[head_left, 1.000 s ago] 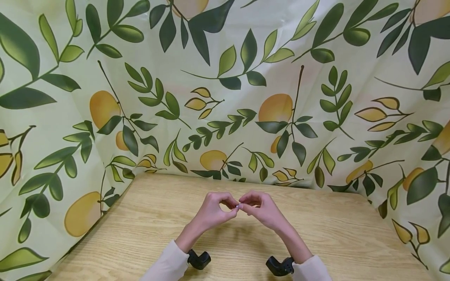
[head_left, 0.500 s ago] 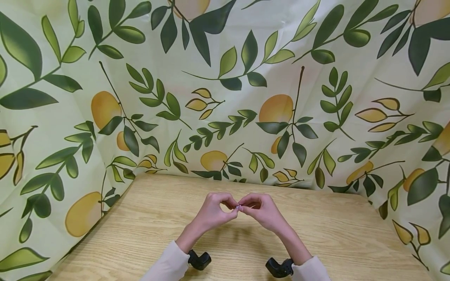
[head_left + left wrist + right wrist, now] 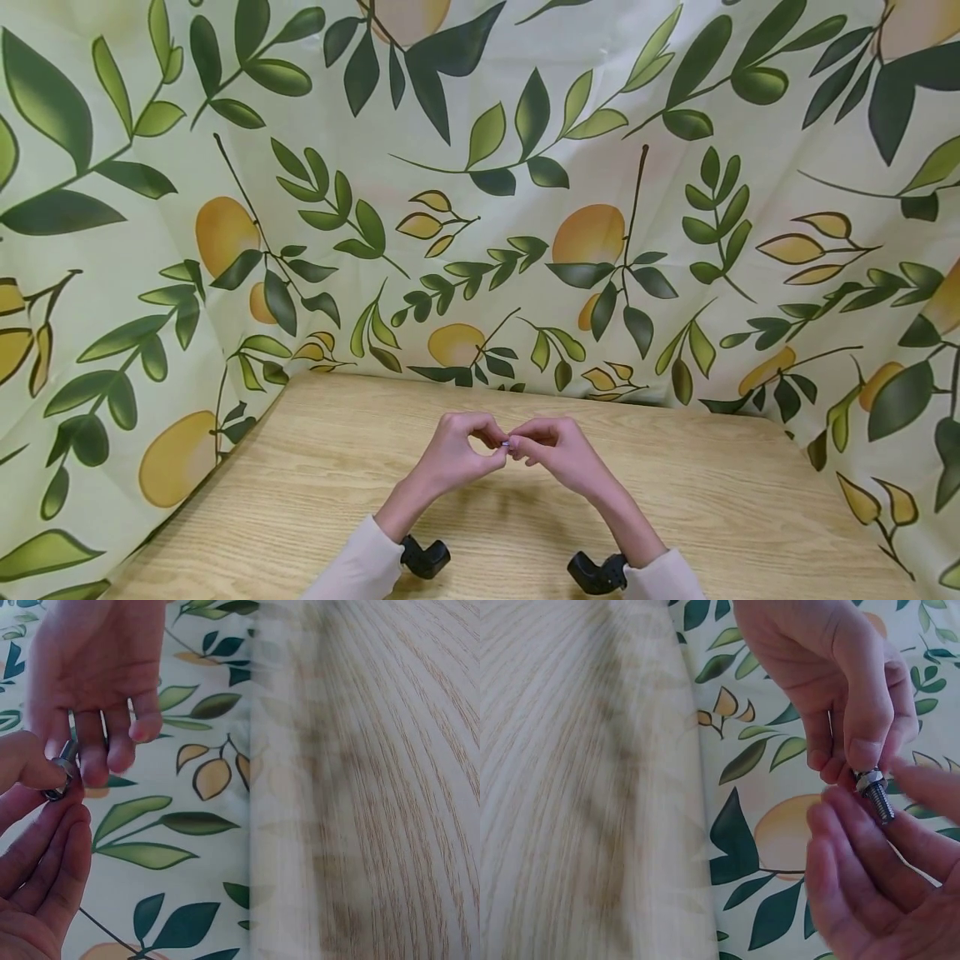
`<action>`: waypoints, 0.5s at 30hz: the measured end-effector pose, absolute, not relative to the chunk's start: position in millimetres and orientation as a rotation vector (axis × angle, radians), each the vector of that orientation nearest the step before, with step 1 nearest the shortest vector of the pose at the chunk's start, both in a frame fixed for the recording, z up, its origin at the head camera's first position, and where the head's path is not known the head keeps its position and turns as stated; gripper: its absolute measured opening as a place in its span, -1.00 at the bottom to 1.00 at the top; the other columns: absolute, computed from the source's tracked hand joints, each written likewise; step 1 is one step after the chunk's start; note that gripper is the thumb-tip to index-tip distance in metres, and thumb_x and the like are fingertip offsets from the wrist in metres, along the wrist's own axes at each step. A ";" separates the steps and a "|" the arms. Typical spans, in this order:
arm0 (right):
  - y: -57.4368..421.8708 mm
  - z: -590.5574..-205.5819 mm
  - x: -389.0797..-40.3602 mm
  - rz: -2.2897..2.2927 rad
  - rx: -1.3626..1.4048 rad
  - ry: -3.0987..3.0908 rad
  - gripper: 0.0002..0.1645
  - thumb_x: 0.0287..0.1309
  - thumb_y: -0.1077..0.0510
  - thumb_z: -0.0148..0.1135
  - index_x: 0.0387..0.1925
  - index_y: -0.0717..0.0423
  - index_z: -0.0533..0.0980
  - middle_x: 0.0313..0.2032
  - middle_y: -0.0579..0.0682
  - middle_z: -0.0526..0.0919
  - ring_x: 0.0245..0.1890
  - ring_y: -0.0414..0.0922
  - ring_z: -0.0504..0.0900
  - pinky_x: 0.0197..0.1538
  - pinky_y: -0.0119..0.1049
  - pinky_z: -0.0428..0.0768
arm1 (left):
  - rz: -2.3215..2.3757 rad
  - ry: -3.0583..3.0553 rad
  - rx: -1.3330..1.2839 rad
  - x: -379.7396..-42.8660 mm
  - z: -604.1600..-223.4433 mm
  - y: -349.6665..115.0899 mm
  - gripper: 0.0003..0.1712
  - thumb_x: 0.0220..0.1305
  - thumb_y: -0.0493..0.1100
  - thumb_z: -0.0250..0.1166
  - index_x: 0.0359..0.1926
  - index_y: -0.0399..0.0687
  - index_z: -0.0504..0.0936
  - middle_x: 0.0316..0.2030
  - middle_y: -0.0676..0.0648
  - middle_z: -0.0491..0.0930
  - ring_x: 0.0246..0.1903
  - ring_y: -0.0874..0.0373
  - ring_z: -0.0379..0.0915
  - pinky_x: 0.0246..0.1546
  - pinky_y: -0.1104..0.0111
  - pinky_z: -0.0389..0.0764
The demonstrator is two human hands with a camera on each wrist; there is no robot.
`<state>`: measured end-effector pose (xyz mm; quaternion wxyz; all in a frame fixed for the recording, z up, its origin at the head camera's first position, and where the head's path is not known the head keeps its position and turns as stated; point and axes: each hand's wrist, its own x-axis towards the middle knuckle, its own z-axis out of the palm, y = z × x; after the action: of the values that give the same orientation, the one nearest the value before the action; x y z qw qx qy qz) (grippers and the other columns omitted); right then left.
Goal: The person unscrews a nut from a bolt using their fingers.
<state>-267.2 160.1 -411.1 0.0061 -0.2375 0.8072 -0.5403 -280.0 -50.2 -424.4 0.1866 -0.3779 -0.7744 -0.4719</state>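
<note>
My left hand (image 3: 453, 454) pinches a small metal bolt (image 3: 883, 807) by its head end, between thumb and index finger. A hex nut (image 3: 871, 781) sits on the bolt, and bare thread extends beyond it, pointing down in the right wrist view. Close beside it is my right hand (image 3: 566, 457), its fingers loosely bent under the bolt and its thumb (image 3: 926, 786) a little apart from the nut. In the left wrist view the bolt (image 3: 67, 754) shows between the left thumb (image 3: 34, 765) and the right hand's hanging fingers. Both hands are raised over the table.
A wooden table (image 3: 360, 417) lies beneath the hands. Cloth (image 3: 480, 217) printed with leaves and fruit stands behind it and along both sides. Each wrist carries a black camera (image 3: 426, 557), with pale sleeves behind.
The right thumb and fingertips have shifted slightly around the bolt, and the thumb now sits lower. The left hand keeps its pinch in nearly the same place.
</note>
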 end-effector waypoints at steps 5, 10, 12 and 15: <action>159.8 -411.4 -266.5 -1.677 -0.715 2.513 -0.73 0.33 0.16 0.34 -0.08 0.30 0.71 -0.21 0.19 0.81 -0.28 -0.13 0.78 -0.15 -0.30 0.77 | -1.317 -2.187 -1.068 -279.9 -424.3 -50.1 -0.86 0.06 -0.36 0.45 -0.42 -0.03 0.73 -0.47 0.04 0.76 -0.43 0.35 0.64 -0.31 0.39 0.75; 160.5 -411.0 -265.8 -1.646 -0.721 2.566 -0.77 0.28 0.20 0.38 -0.10 0.26 0.71 -0.19 0.18 0.81 -0.27 -0.14 0.77 -0.15 -0.37 0.73 | -1.324 -2.200 -1.072 -280.7 -425.1 -50.1 -0.86 0.05 -0.37 0.46 -0.41 -0.04 0.73 -0.46 0.04 0.76 -0.43 0.35 0.63 -0.30 0.44 0.74; 160.7 -410.7 -265.6 -1.641 -0.730 2.578 -0.78 0.27 0.20 0.38 -0.11 0.25 0.72 -0.18 0.17 0.81 -0.25 -0.16 0.77 -0.13 -0.39 0.72 | -1.335 -2.203 -1.072 -280.9 -425.6 -50.3 -0.86 0.06 -0.36 0.47 -0.41 -0.04 0.73 -0.46 0.04 0.76 -0.43 0.36 0.63 -0.30 0.45 0.73; 160.6 -410.7 -265.1 -1.635 -0.751 2.592 -0.80 0.25 0.22 0.39 -0.12 0.24 0.72 -0.18 0.16 0.81 -0.25 -0.22 0.76 -0.12 -0.42 0.71 | -1.359 -2.203 -1.073 -280.9 -425.7 -50.4 -0.86 0.05 -0.37 0.46 -0.41 -0.05 0.73 -0.46 0.03 0.76 -0.44 0.38 0.62 -0.29 0.43 0.74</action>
<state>-265.1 160.6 -410.7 -0.0068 -0.2380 0.8215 -0.5181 -280.9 -50.4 -425.7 0.1690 -0.3773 -0.7750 -0.4780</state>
